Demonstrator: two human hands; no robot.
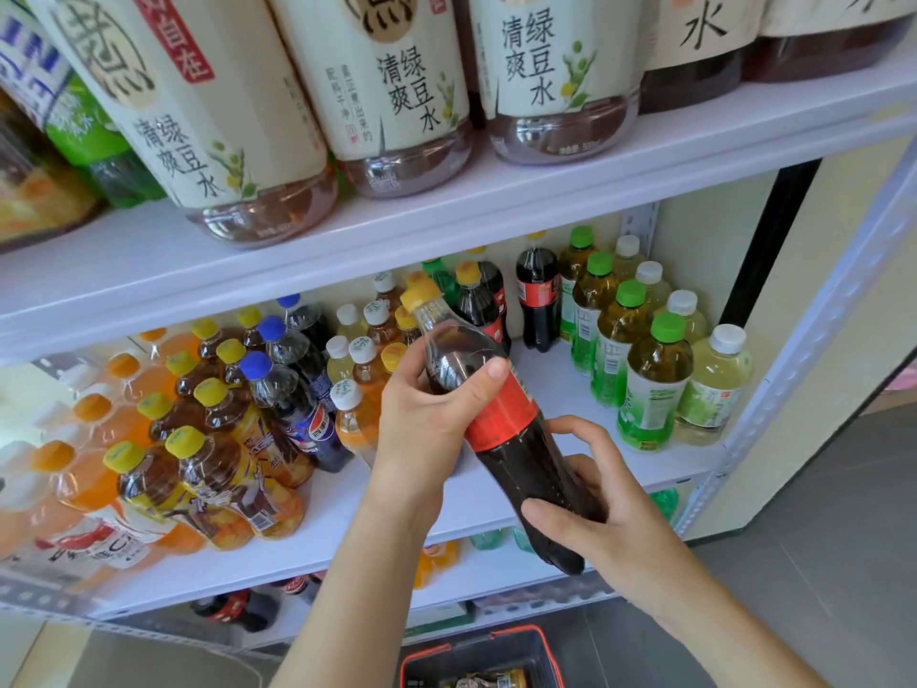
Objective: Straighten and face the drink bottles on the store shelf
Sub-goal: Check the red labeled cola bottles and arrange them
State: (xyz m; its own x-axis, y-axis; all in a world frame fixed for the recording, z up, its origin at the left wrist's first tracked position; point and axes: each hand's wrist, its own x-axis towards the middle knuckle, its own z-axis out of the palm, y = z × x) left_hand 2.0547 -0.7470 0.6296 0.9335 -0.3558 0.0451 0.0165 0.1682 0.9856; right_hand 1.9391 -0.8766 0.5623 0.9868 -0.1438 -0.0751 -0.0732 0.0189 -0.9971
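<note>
A cola bottle (501, 419) with a yellow cap and red label is tilted in front of the middle shelf (496, 494), cap pointing up and left. My left hand (422, 424) grips its upper part, thumb across the shoulder above the label. My right hand (590, 508) holds the dark lower part near the base. On the shelf behind stand more cola bottles (538, 295), green-capped tea bottles (655, 374), pale white-capped bottles (714, 384), blue-capped Pepsi bottles (307, 414) and yellow-capped iced tea bottles (218, 469).
The upper shelf (446, 216) carries large cream-labelled bottles (397, 91) close to the camera. Orange drink bottles (74, 464) fill the left of the middle shelf. A red-rimmed basket (481, 657) sits on the floor below. A white upright post (814, 340) bounds the right side.
</note>
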